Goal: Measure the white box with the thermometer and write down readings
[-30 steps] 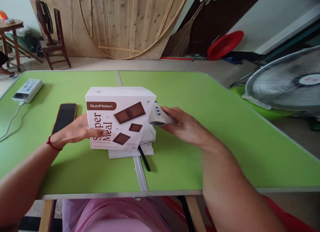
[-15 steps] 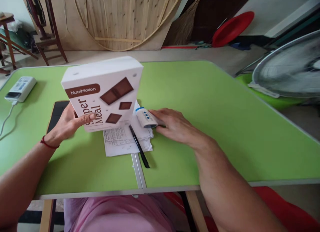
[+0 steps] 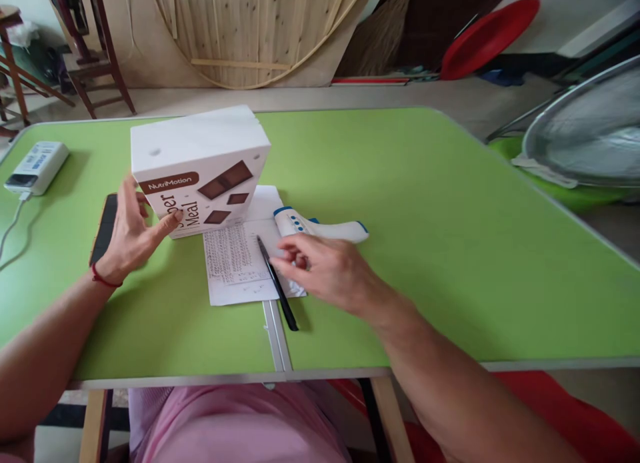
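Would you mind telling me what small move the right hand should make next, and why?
Probably close the fingers on the black pen. The right hand hovers open just beside it, over the written paper, while the thermometer lies apart behind the hand. The left hand rests open against the white box, so only the right is free.

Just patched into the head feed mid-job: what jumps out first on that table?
The white NutriMotion box stands near the middle of the green table, with the left hand open at its lower left corner. Right of it a white and blue thermometer lies at the edge of a handwritten sheet of paper, and the right hand hovers over a black pen there.
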{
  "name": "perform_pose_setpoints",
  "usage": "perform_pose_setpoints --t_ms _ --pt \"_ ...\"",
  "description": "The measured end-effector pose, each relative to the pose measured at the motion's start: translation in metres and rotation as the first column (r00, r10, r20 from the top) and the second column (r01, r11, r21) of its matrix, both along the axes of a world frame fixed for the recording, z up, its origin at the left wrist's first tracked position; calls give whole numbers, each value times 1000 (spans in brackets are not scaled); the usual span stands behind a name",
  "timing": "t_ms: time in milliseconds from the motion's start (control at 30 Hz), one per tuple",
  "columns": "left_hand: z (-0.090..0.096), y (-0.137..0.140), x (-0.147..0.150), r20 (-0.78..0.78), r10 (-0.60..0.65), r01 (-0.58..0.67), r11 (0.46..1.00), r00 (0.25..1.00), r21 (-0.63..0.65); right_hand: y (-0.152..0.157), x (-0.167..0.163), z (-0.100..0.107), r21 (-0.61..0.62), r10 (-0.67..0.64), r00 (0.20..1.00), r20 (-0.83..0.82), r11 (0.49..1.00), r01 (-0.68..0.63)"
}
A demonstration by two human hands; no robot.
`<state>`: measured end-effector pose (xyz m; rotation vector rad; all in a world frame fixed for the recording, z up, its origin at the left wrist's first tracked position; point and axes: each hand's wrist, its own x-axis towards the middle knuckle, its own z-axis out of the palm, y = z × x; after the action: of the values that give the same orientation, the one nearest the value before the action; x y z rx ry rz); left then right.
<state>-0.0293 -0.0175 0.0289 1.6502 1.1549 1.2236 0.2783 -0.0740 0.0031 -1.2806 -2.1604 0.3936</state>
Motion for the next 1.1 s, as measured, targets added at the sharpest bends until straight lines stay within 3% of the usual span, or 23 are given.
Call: perform_pose_setpoints --t_ms 33,67,100,167,233,267,300,333,400,567,667,767,867,967,1100 --pt "2 -4 1 -70 93 -81 984 993 159 -3 -6 -2 -17 21 999 36 1000 -20" --pt "5 -7 2 -139 211 -151 923 967 353 -4 -10 -4 -26 29 997 76 999 -28" --pt "7 -11 4 -185 317 -177 830 930 529 -5 -13 -6 -29 34 994 102 999 -31" --pt "11 -19 9 -251 402 -88 660 881 746 -5 -15 -7 -17 55 996 70 998 -53" --pt "11 -28 18 -457 264 231 592 849 772 -3 -12 -6 29 102 993 -60 994 -101" --pt "10 -33 23 -576 177 410 541 798 734 -2 -11 -5 63 125 982 -142 991 -117" --pt "8 -38 28 -679 130 547 494 722 676 -1 -9 -3 94 145 964 -223 988 -126" --pt "5 -44 33 -776 99 650 485 623 585 0 -8 -1 110 157 943 -294 985 -129" --pt "-4 -54 41 -858 61 715 525 509 461 0 -6 2 82 167 896 -412 986 -145" --pt "-22 -68 52 -952 2 713 663 305 230 -4 -14 -5 -101 153 733 -663 952 -289" --pt "-23 -69 55 -977 -57 689 718 203 101 -7 -21 -15 -157 48 676 -735 958 -239" --pt "-22 -69 57 -982 -87 663 747 168 47 -11 -25 -21 -236 -67 688 -722 960 -154" --pt "-21 -69 58 -981 -98 654 755 170 38 -13 -28 -20 -300 -165 764 -623 953 -39" --pt "-21 -70 58 -980 -111 649 760 166 24 -13 -30 -16 -268 -139 828 -543 963 -14" --pt "-19 -70 59 -979 -125 646 763 160 8 -13 -33 -14 -223 -124 848 -516 975 6"
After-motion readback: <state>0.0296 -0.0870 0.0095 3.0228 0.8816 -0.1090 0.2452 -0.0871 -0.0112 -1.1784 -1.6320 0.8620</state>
